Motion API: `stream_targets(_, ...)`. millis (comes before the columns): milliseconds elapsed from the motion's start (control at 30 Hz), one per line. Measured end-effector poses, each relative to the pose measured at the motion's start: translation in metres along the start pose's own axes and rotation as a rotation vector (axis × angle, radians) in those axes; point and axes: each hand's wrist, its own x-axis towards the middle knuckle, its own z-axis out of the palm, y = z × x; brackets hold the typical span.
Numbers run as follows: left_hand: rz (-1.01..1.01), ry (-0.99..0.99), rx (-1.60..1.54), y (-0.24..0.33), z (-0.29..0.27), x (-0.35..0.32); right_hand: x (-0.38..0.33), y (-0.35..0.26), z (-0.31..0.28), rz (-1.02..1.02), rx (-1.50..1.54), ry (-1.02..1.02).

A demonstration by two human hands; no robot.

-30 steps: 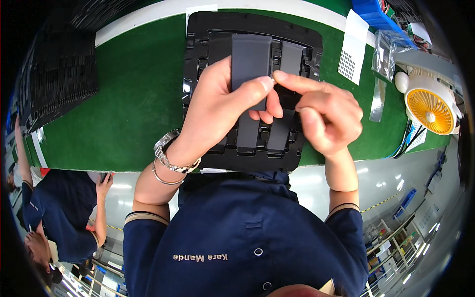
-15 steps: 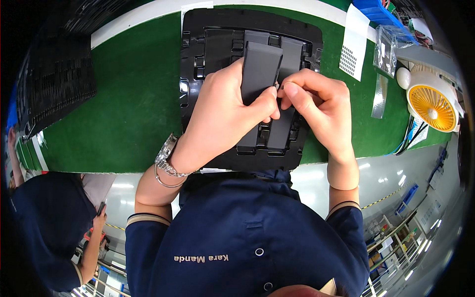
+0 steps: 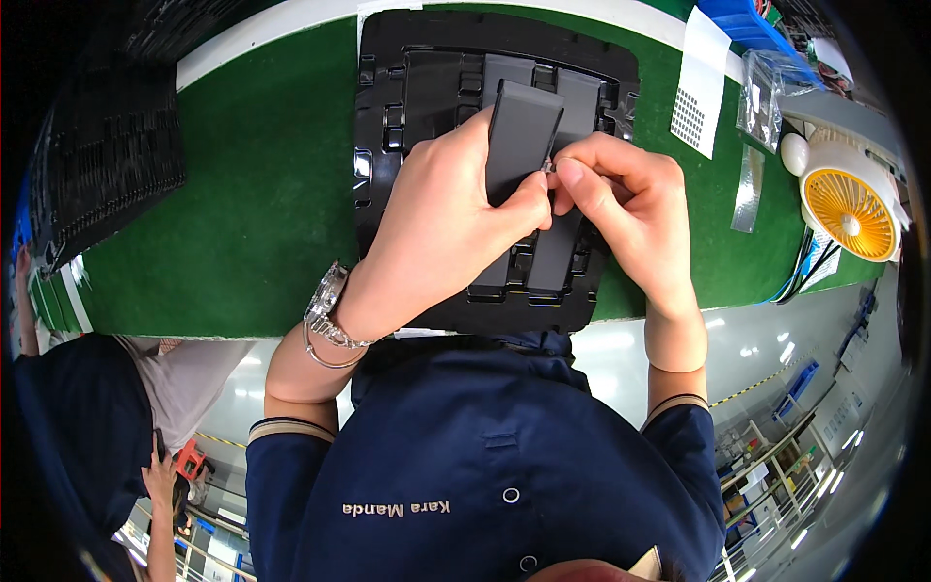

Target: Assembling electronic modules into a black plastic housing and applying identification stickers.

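Note:
My left hand (image 3: 441,199) is closed around a dark grey flat rectangular block (image 3: 525,126), which it holds tilted above a black moulded tray (image 3: 495,29). Its thumb presses near the block's right edge. At that same edge, the thumb and forefinger of my right hand (image 3: 630,199) are pinched together. A tiny pale piece shows by those fingertips, too small to name. Beneath my hands, similar dark grey blocks lie in the tray's slots, one of them a long block (image 3: 578,97) at the right. My hands cover part of the tray's middle.
The tray rests on a green tabletop (image 3: 262,194). Black trays (image 3: 112,165) are stacked at the left. To the right lie a white sheet with dark labels (image 3: 690,107), clear plastic bags (image 3: 760,102) and a white-and-yellow fan (image 3: 846,215). Another person (image 3: 82,427) is at the lower left.
The held block and my left hand have moved slightly right. My right hand keeps its pinch at the block's edge. At the lower left, the other person has shifted position.

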Motion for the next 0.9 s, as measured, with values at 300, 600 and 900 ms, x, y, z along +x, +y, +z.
stream_targets(300,0.081,0.074,0.261,-0.008,0.000,0.000,0.002,0.000,0.002,0.000,0.008,0.006)
stream_targets(600,0.265,0.185,0.466,-0.015,0.001,0.002,0.002,0.002,0.005,0.002,-0.002,0.012)
stream_targets(900,0.312,0.203,0.529,-0.014,0.000,0.002,0.002,0.000,0.007,-0.012,-0.036,0.020)
